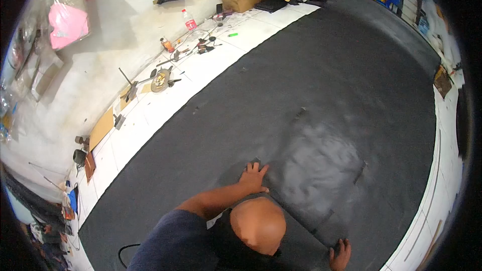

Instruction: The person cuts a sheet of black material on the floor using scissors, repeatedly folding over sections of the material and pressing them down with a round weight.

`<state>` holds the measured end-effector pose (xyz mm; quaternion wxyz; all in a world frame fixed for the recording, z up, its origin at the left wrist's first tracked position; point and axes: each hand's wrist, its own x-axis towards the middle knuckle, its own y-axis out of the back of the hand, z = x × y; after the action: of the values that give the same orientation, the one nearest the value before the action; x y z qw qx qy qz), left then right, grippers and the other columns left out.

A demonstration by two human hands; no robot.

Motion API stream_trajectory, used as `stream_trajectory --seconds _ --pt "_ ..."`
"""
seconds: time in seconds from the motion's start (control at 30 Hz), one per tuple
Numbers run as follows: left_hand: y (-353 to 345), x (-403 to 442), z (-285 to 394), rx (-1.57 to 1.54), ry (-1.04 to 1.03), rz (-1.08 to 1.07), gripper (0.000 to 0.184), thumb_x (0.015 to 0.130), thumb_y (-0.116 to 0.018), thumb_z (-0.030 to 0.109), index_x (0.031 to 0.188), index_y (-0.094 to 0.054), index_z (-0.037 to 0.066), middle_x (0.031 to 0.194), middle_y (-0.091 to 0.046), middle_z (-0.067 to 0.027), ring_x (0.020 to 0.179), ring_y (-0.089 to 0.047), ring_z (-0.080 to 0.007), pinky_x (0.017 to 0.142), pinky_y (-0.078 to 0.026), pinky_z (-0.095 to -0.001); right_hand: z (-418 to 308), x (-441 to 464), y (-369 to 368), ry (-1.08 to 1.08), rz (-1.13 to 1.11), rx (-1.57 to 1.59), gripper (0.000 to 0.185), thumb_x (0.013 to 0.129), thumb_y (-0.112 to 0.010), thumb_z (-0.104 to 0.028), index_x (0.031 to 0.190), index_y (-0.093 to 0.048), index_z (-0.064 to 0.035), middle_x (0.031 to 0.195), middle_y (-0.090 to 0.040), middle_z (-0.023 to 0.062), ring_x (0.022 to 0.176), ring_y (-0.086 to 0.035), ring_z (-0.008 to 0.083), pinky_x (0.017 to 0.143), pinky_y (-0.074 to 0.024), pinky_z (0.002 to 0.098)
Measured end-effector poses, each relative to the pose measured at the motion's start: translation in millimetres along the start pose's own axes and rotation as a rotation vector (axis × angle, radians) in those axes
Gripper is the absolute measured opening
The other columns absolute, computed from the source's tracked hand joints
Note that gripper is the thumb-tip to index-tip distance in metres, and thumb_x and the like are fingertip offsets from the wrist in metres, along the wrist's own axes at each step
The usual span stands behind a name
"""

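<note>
White tiles (230,50) bear black cloth (241,115); left hand (253,176) and right hand (340,257) lie open, gripping nothing, likely steadying it.

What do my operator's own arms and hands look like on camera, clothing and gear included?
The left arm wears a dark navy sleeve that ends near the elbow, leaving the forearm bare. The left hand and right hand are ungloved. No watch or band shows on the left wrist; the right sleeve is not visible.
</note>
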<state>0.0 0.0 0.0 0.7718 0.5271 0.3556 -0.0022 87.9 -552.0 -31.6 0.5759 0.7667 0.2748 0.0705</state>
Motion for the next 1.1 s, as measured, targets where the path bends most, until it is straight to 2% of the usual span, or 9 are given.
stream_trajectory --seconds 0.07,0.1,0.17,0.23,0.37,0.7,0.87,1.0,1.1 --pt "-9.5 8.7 11.1 -0.089 -0.1 0.042 0.1 0.075 -0.077 0.054 0.152 -0.026 0.019 0.138 -0.035 -0.0219 0.126 -0.037 -0.0443 0.107 -0.037 -0.0545 -28.0 -5.3 48.7 0.051 0.009 -0.124 0.06 0.093 -0.064 -0.042 0.141 -0.044 -0.0126 0.129 -0.057 0.0157 0.124 -0.052 0.0278 0.113 -0.0317 0.0492" --pt "19.5 11.6 -38.0 0.024 -0.061 0.097 0.1 0.075 -0.077 0.054 0.152 -0.026 0.019 0.138 -0.035 -0.0219 0.126 -0.037 -0.0443 0.107 -0.037 -0.0545 -51.7 30.7 -23.4 0.077 0.062 -0.007 0.06 0.093 -0.064 -0.042 0.141 -0.044 -0.0126 0.129 -0.057 0.0157 0.124 -0.052 0.0278 0.113 -0.0317 0.0492" --pt "-3.7 5.2 -24.7 0.028 -0.097 0.203 0.101 0.073 -0.078 0.057 0.151 -0.029 0.017 0.137 -0.035 -0.0225 0.124 -0.039 -0.0431 0.104 -0.04 -0.054 -23.6 16.7 -25.8 -0.013 0.067 -0.057 0.058 0.074 -0.076 -0.029 0.125 -0.059 -0.0079 0.137 -0.047 0.0233 0.124 -0.045 0.0412 0.103 -0.0357 0.0505" --pt "-12.3 -26.5 -16.1 0.039 -0.033 0.09 0.102 0.071 -0.078 0.058 0.151 -0.031 0.015 0.137 -0.035 -0.0226 0.125 -0.038 -0.0423 0.103 -0.039 -0.0533 -25.3 -16.2 -18.2 -0.031 0.067 -0.062 0.056 0.074 -0.077 -0.031 0.122 -0.06 -0.0059 0.135 -0.049 0.0233 0.123 -0.046 0.0413 0.102 -0.0362 0.0517" --pt "-2.5 -15.0 -12.3 0.032 0.008 0.04 0.104 0.071 -0.077 0.061 0.151 -0.028 0.016 0.141 -0.033 -0.0245 0.133 -0.032 -0.0436 0.108 -0.034 -0.0527 -51.4 0.8 0.9 0.015 0.106 -0.022 0.051 0.079 -0.075 -0.032 0.121 -0.06 -0.0061 0.134 -0.049 0.0204 0.124 -0.046 0.0376 0.101 -0.0365 0.0502" --pt "6.7 -10.4 3.8 0.064 -0.001 0.034 0.112 0.066 -0.079 0.065 0.151 -0.028 0.013 0.142 -0.033 -0.0242 0.134 -0.032 -0.0433 0.109 -0.031 -0.0546 -45.7 8.0 9.2 0.004 0.142 -0.044 0.04 0.085 -0.07 -0.033 0.116 -0.064 -0.0091 0.131 -0.054 0.014 0.125 -0.047 0.0332 0.102 -0.0363 0.0469" --pt "8.8 -10.1 7.7 0.097 0.079 0.044 0.115 0.063 -0.078 0.069 0.147 -0.031 0.006 0.145 -0.031 -0.0238 0.138 -0.027 -0.0426 0.117 -0.013 -0.0563 -45.1 3.7 7.0 0.015 0.192 0.058 0.04 0.088 -0.065 -0.039 0.115 -0.065 -0.01 0.128 -0.056 0.0126 0.118 -0.051 0.0316 0.097 -0.0383 0.0452" --pt "2.1 -5.4 7.7 0.281 0.115 0.065 0.113 0.064 -0.076 0.07 0.147 -0.031 0.007 0.145 -0.032 -0.0234 0.14 -0.026 -0.0405 0.119 -0.01 -0.0549 -42.1 2.8 2.8 0.003 0.234 0.123 0.037 0.088 -0.066 -0.037 0.113 -0.066 -0.0099 0.126 -0.058 0.0127 0.117 -0.052 0.0313 0.096 -0.0388 0.045" --pt "-3.2 -2.7 0.8 0.264 0.072 0.127 0.104 0.067 -0.073 0.07 0.141 -0.04 0.005 0.146 -0.033 -0.0223 0.142 -0.024 -0.0384 0.12 -0.006 -0.0533 -38.5 1.3 4.3 0.0 0.27 0.12 0.035 0.087 -0.066 -0.035 0.112 -0.067 -0.0101 0.123 -0.059 0.0124 0.114 -0.053 0.0309 0.095 -0.0392 0.0444"
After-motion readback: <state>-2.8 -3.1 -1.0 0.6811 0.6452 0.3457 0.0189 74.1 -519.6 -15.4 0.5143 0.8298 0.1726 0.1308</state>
